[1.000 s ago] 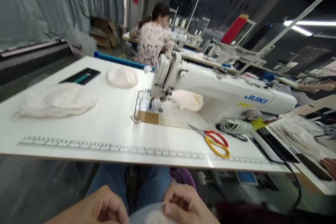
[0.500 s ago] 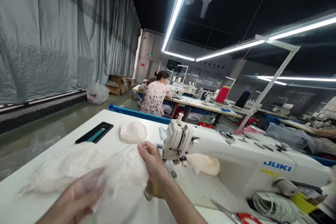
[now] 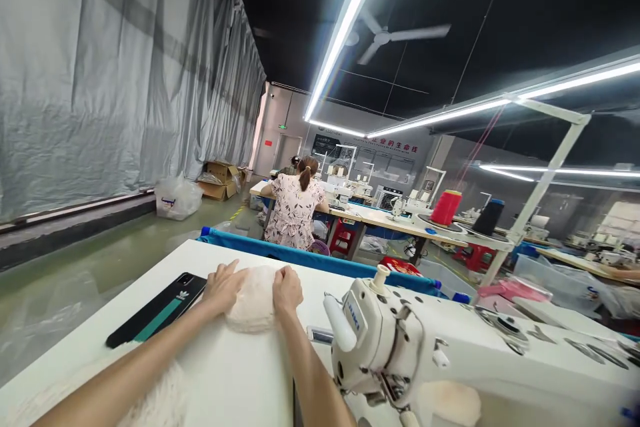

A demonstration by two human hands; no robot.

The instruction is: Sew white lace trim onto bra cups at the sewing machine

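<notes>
A rounded cream cloth piece (image 3: 255,300) lies on a small pile of similar cloth on the white table, left of the sewing machine (image 3: 385,340). My left hand (image 3: 223,288) is at its left edge, thumb and forefinger on the cloth, the other fingers spread a little. At the right edge my right hand (image 3: 287,288) has its fingers curled in a pinch on the cloth. Its fingertips are partly hidden. A fluffy cream heap (image 3: 155,400) lies under my left forearm, partly covered. Another cream piece (image 3: 453,402) shows beneath the machine arm.
A black phone-like case with a green stripe (image 3: 155,310) lies left of my left hand. Blue cloth (image 3: 310,260) hangs along the table's far edge. Beyond it a person (image 3: 295,207) sits at another table. A thread stand with red (image 3: 445,208) and black cones stands right.
Both hands have moved forward with the cream cloth from the near table to the small pile. The view has shifted, and the scissors and cord coil are out of sight.
</notes>
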